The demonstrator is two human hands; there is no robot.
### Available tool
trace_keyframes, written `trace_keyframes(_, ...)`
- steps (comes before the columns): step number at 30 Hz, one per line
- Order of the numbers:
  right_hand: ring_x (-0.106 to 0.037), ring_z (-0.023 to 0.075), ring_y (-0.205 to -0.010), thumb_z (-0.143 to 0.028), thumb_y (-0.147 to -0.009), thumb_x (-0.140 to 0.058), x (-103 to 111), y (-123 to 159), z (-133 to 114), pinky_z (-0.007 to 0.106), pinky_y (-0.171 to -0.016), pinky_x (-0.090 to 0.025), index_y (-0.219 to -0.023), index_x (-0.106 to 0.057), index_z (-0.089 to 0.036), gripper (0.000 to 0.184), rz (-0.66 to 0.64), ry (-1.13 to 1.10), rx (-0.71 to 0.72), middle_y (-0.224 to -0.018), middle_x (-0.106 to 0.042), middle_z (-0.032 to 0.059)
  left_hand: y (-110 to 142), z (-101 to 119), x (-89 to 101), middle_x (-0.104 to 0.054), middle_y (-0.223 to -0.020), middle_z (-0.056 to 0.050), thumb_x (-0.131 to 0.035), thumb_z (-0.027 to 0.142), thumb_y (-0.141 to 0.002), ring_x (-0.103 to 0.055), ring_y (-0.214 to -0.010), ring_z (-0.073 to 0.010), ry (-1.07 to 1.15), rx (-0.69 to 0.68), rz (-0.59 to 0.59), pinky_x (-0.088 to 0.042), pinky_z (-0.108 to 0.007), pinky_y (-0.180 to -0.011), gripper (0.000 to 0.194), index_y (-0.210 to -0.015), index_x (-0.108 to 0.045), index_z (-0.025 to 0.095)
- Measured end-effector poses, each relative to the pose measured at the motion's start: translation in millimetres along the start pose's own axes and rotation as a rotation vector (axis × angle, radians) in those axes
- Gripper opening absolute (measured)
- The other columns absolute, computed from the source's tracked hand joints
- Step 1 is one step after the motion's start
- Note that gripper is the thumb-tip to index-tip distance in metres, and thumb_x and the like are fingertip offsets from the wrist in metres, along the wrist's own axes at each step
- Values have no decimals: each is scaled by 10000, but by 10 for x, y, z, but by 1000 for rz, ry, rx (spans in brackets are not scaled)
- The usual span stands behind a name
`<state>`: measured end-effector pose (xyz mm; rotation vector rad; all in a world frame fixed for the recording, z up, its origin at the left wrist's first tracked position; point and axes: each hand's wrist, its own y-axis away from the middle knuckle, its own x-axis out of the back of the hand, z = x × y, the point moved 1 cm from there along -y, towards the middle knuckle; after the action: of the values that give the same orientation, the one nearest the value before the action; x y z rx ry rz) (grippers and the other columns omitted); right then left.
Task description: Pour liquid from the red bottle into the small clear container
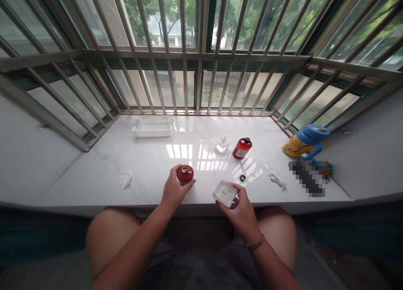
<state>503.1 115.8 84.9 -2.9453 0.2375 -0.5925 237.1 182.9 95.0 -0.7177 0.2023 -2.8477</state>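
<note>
My left hand (pixel 172 190) is wrapped round a small red bottle (pixel 185 173) with an open neck, standing on the white sill (pixel 151 155) near its front edge. My right hand (pixel 241 212) grips a clear square plastic box (pixel 225 193) just above the sill's front edge. A small black cap (pixel 242 177) lies on the sill just beyond the right hand. A second red bottle (pixel 242 148) with a black cap and a label stands further back. Beside it sits a small clear object (pixel 221 145).
A white plastic basket (pixel 153 127) stands at the back left. A crumpled white tissue (pixel 125 180) lies at the left, another scrap (pixel 277 179) at the right. A yellow and blue cup (pixel 304 142) lies at the far right. Metal window bars (pixel 201 54) close off the back and sides.
</note>
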Motion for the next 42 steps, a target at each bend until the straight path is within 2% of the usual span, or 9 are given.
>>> trace_keyframes(2, -726, 310, -1181, -495, -817, -860, 36, 10, -27, 496, -984, -652, -1367, -544, -262, 676, 6, 46, 7, -1391, -682, 127, 133, 74, 65, -670, -1385, -109, -897, 417, -808, -695, -1251, -295, -2, -50, -13, -563, -493, -1105, 730, -1413, -523, 250)
trace_keyframes(7, -682, 332, -1261, -458, -853, -831, 61, 23, -45, 533, -1026, -626, -1407, -533, -265, 658, 20, 148, 92, -1425, -653, 136, 516, 385, 289, -642, -1396, -114, -900, 382, -822, -649, -1312, -315, -99, -285, -102, -555, -500, -1134, 719, -1446, -557, 277)
trace_keyframes(9, -670, 333, -1280, -434, -873, -817, 51, 29, -59, 543, -1046, -616, -1427, -524, -268, 649, 18, 174, 137, -1431, -644, 140, 640, 496, 356, -633, -1400, -115, -904, 385, -824, -643, -1321, -321, -150, -332, -150, -570, -484, -1119, 749, -1481, -553, 301)
trace_keyframes(13, -647, 337, -1304, -384, -901, -805, 16, 31, -129, 571, -1079, -593, -1448, -514, -271, 631, 25, 242, 249, -1406, -650, 140, 817, 587, 401, -655, -1399, -103, -941, 361, -787, -678, -1281, -306, -209, -300, -211, -596, -447, -1077, 916, -1553, -442, 315)
trace_keyframes(15, -642, 342, -1303, -347, -911, -794, -1, 26, -175, 577, -1079, -590, -1463, -510, -268, 626, 35, 279, 311, -1398, -652, 144, 870, 585, 392, -685, -1352, -91, -961, 354, -759, -711, -1215, -301, -234, -267, -196, -612, -445, -1033, 887, -1491, -463, 301)
trace_keyframes(18, -642, 340, -1296, -289, -920, -775, -15, 12, -240, 571, -1074, -590, -1492, -494, -272, 638, 47, 321, 392, -1403, -651, 145, 903, 575, 363, -712, -1287, -82, -963, 332, -750, -735, -1144, -300, -275, -276, -183, -620, -453, -995, 774, -1378, -512, 286)
trace_keyframes(23, -622, 337, -1330, -198, -906, -761, 5, -14, -329, 585, -1126, -552, -1512, -472, -289, 677, 38, 349, 472, -1425, -648, 131, 875, 588, 311, -709, -1350, -117, -953, 307, -765, -714, -1227, -345, -332, -371, -186, -599, -514, -1034, 827, -1442, -479, 286)
trace_keyframes(33, -624, 334, -1344, -162, -940, -721, 77, -16, -450, 596, -1130, -549, -1563, -449, -325, 699, 32, 374, 549, -1435, -652, 121, 840, 628, 203, -696, -1406, -142, -889, 346, -840, -695, -1278, -363, -372, -419, -205, -585, -547, -1059, 796, -1514, -470, 289)
trace_keyframes(42, -593, 330, -1387, -108, -935, -694, 130, -1, -406, 605, -1164, -518, -1575, -447, -330, 722, 7, 408, 558, -1482, -631, 112, 835, 667, 147, -704, -1395, -133, -942, 331, -787, -701, -1260, -364, -353, -427, -205, -585, -540, -1040, 852, -1491, -464, 282)
